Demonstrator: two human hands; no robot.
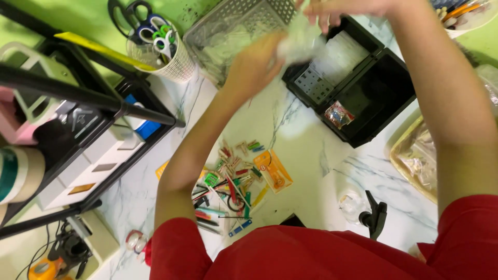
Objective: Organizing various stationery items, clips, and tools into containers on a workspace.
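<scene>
Both hands raised over open black case (pixel 363 98): left hand (pixel 254 65) and right hand (pixel 337 9) fingers pinch crumpled white wrap (pixel 300 39) betw. them, apparently stretching it.

A flat orange blister package (pixel 273 171) with a clear front lies near the centre of the marble table (pixel 311 150), at the 3 o'clock edge of the pile of small coloured parts (pixel 233 181). A small clear packet (pixel 338 114) with red and blue contents sits inside the open black case (pixel 373 98), at 1 o'clock from the orange package. A crumpled clear plastic bag (pixel 423 161) with pale contents lies at the 3 o'clock side of the frame.
</scene>
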